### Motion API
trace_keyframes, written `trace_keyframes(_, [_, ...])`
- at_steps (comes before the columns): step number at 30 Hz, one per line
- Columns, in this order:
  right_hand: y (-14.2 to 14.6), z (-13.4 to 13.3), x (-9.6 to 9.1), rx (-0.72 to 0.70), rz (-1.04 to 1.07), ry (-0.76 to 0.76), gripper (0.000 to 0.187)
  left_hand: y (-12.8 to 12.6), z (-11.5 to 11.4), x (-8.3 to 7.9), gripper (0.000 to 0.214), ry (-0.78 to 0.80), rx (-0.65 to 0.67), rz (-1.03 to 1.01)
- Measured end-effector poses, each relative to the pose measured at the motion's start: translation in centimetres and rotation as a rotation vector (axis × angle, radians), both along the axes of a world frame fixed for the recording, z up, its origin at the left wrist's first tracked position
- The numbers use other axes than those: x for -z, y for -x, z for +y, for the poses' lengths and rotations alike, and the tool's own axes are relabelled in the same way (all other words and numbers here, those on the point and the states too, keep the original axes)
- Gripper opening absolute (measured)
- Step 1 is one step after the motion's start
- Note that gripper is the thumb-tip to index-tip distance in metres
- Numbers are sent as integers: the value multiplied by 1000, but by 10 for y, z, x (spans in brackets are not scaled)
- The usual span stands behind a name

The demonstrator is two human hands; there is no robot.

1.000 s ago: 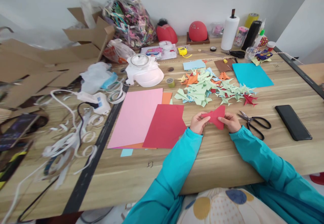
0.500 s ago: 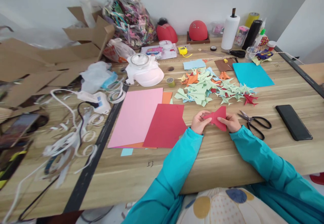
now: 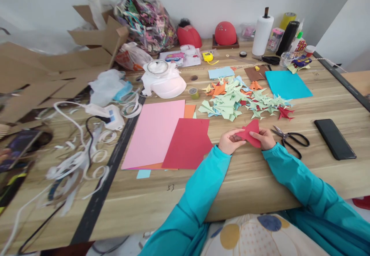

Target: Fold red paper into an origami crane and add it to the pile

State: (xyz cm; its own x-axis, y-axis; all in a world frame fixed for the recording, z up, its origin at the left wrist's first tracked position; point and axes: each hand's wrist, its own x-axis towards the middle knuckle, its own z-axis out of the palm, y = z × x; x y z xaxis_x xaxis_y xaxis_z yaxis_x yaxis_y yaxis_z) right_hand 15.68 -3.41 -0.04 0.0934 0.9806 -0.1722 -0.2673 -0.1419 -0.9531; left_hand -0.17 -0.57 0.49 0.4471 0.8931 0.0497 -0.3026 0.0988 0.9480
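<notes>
Since the earlier frame, the thumb of the left hand (image 3: 229, 141) has been lowered off the folded red paper (image 3: 251, 128); its loosely parted fingers are kept at the paper's left edge. The paper is pinched in the right hand (image 3: 267, 139) over the tabletop (image 3: 245, 182). Beyond the paper, folded paper pieces (image 3: 231, 101) are heaped; right of it, black-handled scissors (image 3: 285, 135) are laid.

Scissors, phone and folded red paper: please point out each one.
Scissors (image 3: 285, 135): head view, on the pivot.
Phone (image 3: 334, 139): head view, middle of its screen.
Folded red paper (image 3: 253, 127): head view, on its wide end.
</notes>
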Motion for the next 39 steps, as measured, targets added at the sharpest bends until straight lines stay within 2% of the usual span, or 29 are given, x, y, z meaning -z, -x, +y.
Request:
trace_keyframes(5, [0, 0, -9, 24, 42, 79, 28, -1, -2, -2, 37, -41, -36, 27])
trace_keyframes(16, [1, -1, -12, -30, -8, 68, 30, -1, -4, -6, 28, -134, -148, 89])
trace_keyframes(21, [3, 1, -18, 41, 56, 6, 35, -1, -1, -3, 29, -106, -283, 82])
trace_keyframes(25, [3, 0, -17, -42, 8, -109, 53, -1, 1, -1, 30, -79, -308, 71])
trace_keyframes(28, [2, -1, -12, -101, -63, -169, 43, 0, 1, -1, 27, -99, -285, 85])
trace_keyframes(32, [0, 0, -3, -73, -90, -166, 25, 0, 1, 2, 23, -199, -261, 125])
trace_keyframes(39, [4, -1, -8, -86, -126, -158, 23, 1, 2, 0, 12, -379, -318, 242])
